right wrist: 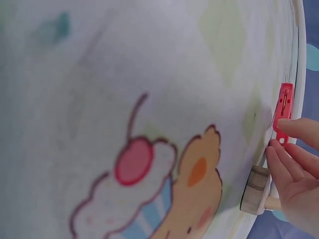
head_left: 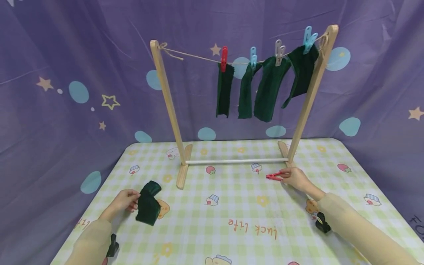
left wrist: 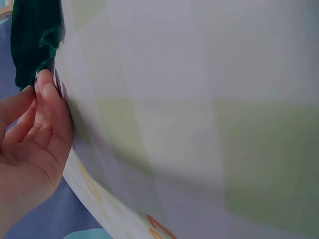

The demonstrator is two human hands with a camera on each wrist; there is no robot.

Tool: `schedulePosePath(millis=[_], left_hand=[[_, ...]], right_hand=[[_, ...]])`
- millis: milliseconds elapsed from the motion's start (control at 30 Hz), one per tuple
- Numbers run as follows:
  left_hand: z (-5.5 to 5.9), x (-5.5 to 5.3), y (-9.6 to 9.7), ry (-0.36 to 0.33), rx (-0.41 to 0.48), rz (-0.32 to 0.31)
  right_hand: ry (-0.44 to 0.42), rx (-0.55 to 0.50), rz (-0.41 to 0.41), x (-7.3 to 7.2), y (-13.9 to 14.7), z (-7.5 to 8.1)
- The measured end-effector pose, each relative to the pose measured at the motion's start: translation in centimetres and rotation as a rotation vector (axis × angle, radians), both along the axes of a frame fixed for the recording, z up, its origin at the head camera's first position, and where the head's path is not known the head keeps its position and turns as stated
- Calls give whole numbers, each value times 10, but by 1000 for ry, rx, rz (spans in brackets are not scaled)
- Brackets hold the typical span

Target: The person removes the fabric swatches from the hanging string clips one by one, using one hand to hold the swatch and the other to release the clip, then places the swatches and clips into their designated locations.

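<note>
At the left of the table my left hand (head_left: pixel 125 200) pinches the edge of a dark green cloth piece (head_left: pixel 148 209), its fingertips and thumb meeting on it in the left wrist view. My right hand (head_left: pixel 296 178) pinches a red clothespin (head_left: pixel 273 176) by its handle end, close over the table by the rack's right foot. In the right wrist view, thumb and fingertips lie at the lower end of the red clothespin (right wrist: pixel 284 107). Several green cloth pieces (head_left: pixel 269 90) hang from the rack's string under red, blue and grey clothespins.
A wooden rack (head_left: pixel 169 99) with a white crossbar (head_left: pixel 236 161) stands at the back of the table. Its string (head_left: pixel 195 56) runs between two posts. A checked, printed tablecloth (head_left: pixel 198 235) covers the table. Behind hangs a purple curtain (head_left: pixel 109 44).
</note>
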State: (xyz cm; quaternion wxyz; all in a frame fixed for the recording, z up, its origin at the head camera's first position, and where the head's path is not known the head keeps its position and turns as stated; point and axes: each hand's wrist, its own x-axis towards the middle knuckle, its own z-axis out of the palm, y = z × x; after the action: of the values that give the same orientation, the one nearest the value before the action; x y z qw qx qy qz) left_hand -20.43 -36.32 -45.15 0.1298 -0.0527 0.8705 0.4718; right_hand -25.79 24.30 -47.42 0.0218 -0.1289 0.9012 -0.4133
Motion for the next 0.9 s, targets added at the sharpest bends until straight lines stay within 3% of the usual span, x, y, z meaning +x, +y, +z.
schedulePosePath(millis=[167, 300, 600, 900], left_hand=[[-1, -1, -1, 46, -72, 41], [4, -2, -2, 95, -94, 63], [32, -8, 8, 352, -166, 6], [57, -25, 33, 423, -160, -85]], right_hand=[[-5, -23, 12, 1, 1, 4], [-8, -49, 29, 1, 1, 11], [4, -105, 73, -4, -6, 45], [82, -134, 98, -16, -15, 84]])
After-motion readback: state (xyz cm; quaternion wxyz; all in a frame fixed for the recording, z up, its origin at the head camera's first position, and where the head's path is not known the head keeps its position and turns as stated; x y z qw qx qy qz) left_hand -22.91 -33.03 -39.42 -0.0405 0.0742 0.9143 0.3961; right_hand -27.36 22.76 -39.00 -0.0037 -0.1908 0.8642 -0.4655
